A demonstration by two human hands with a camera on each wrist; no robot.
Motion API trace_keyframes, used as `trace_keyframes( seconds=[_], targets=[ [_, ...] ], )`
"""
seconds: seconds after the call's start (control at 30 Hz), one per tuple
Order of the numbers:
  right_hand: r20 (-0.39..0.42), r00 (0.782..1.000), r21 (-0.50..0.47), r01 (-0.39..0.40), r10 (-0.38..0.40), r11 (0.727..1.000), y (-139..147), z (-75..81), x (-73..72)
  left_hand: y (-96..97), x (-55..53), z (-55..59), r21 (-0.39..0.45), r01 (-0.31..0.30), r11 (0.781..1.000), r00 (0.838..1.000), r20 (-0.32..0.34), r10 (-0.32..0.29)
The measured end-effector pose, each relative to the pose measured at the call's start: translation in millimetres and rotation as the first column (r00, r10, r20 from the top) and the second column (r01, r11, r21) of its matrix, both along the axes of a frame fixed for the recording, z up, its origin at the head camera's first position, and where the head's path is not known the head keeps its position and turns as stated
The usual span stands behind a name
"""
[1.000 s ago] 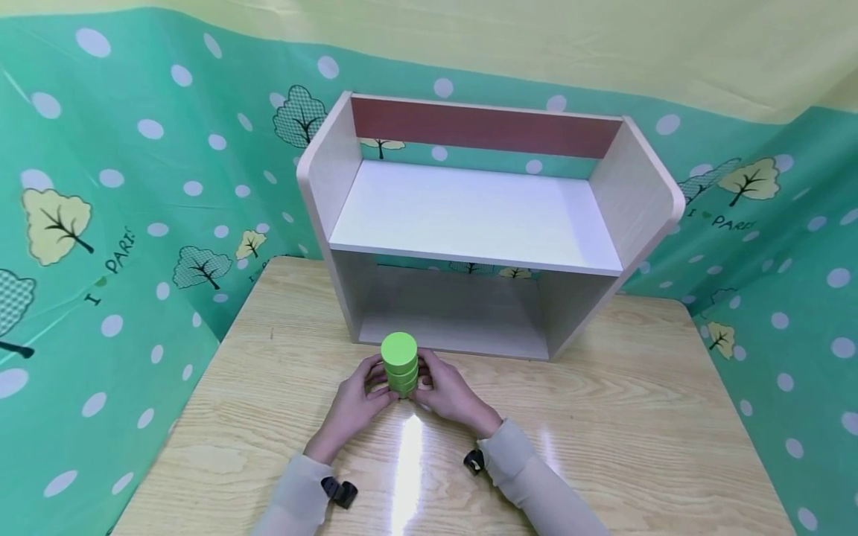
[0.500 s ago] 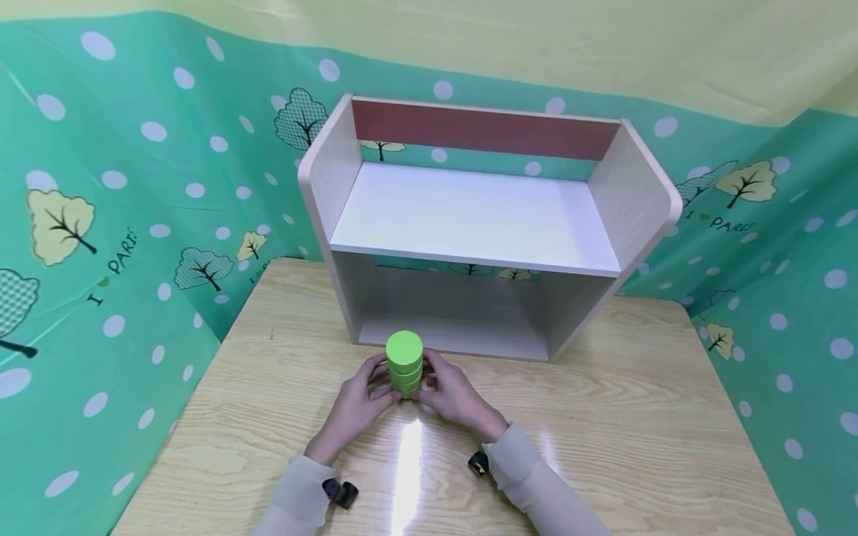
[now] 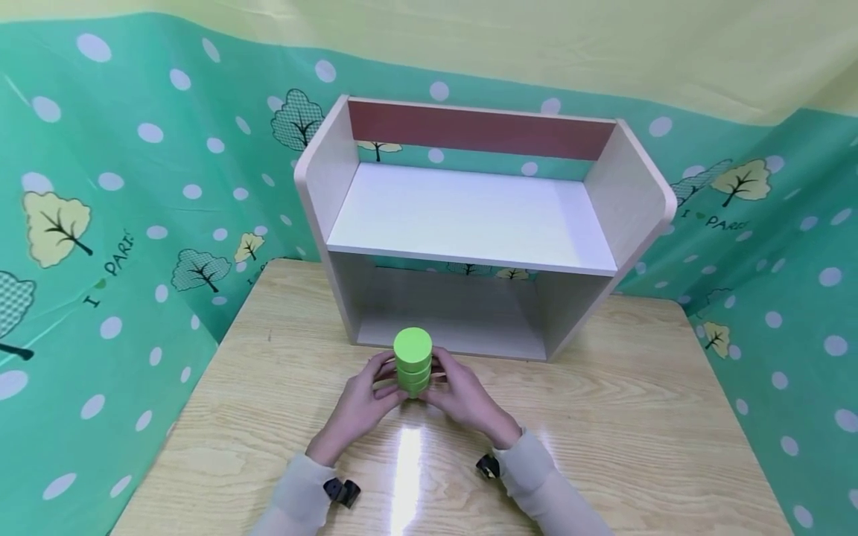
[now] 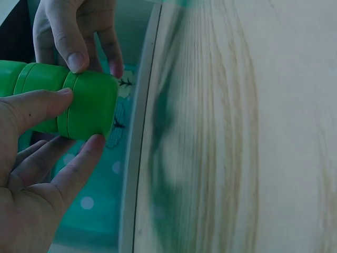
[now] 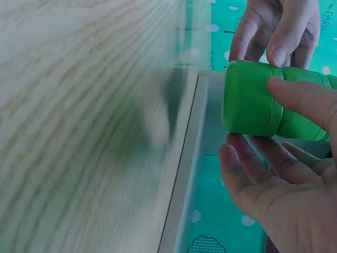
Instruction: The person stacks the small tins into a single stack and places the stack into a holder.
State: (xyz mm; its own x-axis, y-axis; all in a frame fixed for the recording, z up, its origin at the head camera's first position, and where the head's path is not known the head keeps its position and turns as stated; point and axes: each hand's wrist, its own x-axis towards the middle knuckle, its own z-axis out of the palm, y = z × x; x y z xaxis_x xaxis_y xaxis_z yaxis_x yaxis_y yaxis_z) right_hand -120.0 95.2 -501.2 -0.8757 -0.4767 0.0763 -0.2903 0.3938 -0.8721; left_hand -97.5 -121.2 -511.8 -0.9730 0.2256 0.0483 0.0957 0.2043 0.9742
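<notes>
A bright green cylinder [image 3: 412,357], ringed by grooves into stacked round sections, stands upright between both hands in front of the shelf unit. My left hand [image 3: 362,400] holds its left side, thumb near and fingers farther back. From the opposite side my right hand [image 3: 465,394] grips it the same way. In the left wrist view, the thumb lies across a groove of the green cylinder [image 4: 92,103], with fingertips at its underside. The right wrist view has the rounded end of the cylinder [image 5: 247,97] projecting past the fingers, close over the tabletop.
Just behind the hands, a pale two-level shelf unit [image 3: 469,216] with a dark red back strip rests on the wood-grain table [image 3: 643,417]. A green dotted curtain [image 3: 154,298] printed with trees surrounds the table's back and sides. Each sleeve carries a small black wrist camera [image 3: 342,492].
Both hands have shifted the green cylinder slightly to the right, and its top sits a little higher in the head view. The hold on it looks unchanged.
</notes>
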Motion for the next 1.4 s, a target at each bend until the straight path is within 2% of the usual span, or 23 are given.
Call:
trace_keyframes(
  seconds=[0.3,0.57,1.13,1.4],
  targets=[
    [-0.01,0.999,0.011,0.042,-0.042,0.999,14,8.4,5.1,11.2,-4.8,7.7,0.05,0.071,0.996,0.997,-0.014,-0.07],
    [-0.013,0.997,0.003,0.081,-0.081,0.997,26,14.6,8.0,22.7,-10.1,14.0,0.068,0.11,0.992,0.994,-0.023,-0.108],
    [-0.052,0.986,-0.005,0.156,-0.156,0.988,52,19.1,14.2,44.3,-18.6,19.3,0.015,0.219,0.976,0.973,-0.081,-0.217],
    [-0.052,0.984,-0.021,0.17,-0.171,0.985,59,21.7,13.2,50.7,-23.4,21.6,-0.012,0.237,0.972,0.969,-0.066,-0.237]
  ],
)
